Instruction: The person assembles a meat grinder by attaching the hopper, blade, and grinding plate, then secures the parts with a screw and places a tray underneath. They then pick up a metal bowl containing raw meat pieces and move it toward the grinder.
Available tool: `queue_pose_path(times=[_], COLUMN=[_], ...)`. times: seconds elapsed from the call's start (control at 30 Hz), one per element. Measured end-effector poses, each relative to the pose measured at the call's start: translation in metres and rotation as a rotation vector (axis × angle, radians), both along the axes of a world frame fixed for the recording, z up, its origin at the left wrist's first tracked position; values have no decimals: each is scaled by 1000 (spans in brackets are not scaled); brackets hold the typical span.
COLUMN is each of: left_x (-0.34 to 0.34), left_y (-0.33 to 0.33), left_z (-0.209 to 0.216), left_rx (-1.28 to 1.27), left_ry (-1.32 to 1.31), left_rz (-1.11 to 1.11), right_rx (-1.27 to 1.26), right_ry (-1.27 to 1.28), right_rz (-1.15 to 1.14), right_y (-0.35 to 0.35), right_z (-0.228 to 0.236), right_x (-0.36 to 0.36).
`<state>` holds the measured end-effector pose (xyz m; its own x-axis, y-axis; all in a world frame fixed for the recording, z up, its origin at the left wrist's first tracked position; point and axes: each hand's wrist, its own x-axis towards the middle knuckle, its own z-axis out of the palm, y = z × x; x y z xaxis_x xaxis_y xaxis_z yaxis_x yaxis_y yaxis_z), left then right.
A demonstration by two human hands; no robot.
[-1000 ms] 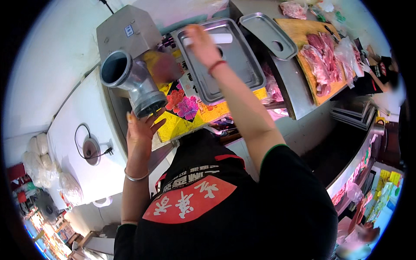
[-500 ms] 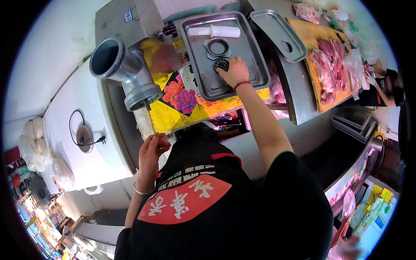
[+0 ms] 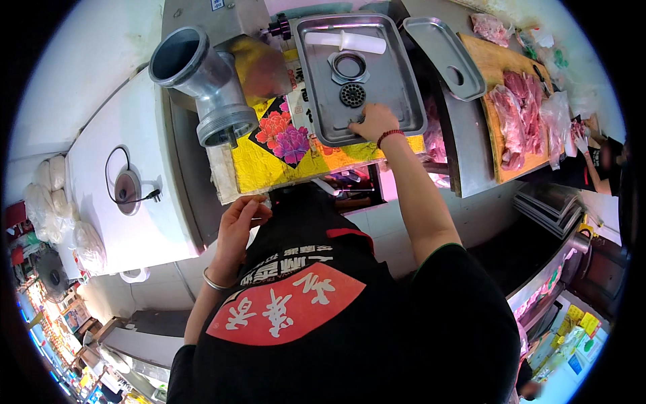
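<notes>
A deep metal tray (image 3: 321, 128) stands in front of me. In it lie a white plastic pusher (image 3: 344, 42), a metal ring nut (image 3: 350, 65) and a round perforated grinder plate (image 3: 352, 95). My right hand (image 3: 378, 122) reaches into the tray's near part, thumb and finger pinched around something small and dark that I cannot make out. The grinder plate lies just beyond it, untouched. My left hand (image 3: 241, 225) is held near the table's edge, fingers curled together; what they hold, if anything, is too small to tell. Left of the tray is the metal meat grinder head (image 3: 219, 94), its threaded mouth bare.
A yellow cloth with flowers (image 3: 269, 172) covers the table under the tray. To the right are a shallow metal tray with a hole (image 3: 447, 57) and raw meat (image 3: 515, 114) on a wooden board (image 3: 481, 54). A white cabinet (image 3: 87, 202) stands left. Another person (image 3: 592, 158) works far right.
My right hand has let go of the grinder plate and moved nearer to me in the tray, uncovering the plate. My left hand stays near the table's edge, still curled. The view has shifted slightly.
</notes>
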<state>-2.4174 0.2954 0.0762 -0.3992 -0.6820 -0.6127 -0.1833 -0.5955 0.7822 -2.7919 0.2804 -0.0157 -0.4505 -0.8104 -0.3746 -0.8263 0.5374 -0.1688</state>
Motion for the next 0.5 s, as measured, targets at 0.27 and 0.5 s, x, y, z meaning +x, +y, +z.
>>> queue_pose_path(times=[0.27, 0.5], left_x=[-6, -24], left_y=[2, 2], left_z=[2, 6], left_rx=[-14, -339], left_ry=[13, 78], left_rz=[-125, -191], right_rx=[-302, -794], right_ry=[-156, -1403], right_rz=[-56, -243], right_y=[13, 19], right_z=[-29, 74], right_x=[5, 85])
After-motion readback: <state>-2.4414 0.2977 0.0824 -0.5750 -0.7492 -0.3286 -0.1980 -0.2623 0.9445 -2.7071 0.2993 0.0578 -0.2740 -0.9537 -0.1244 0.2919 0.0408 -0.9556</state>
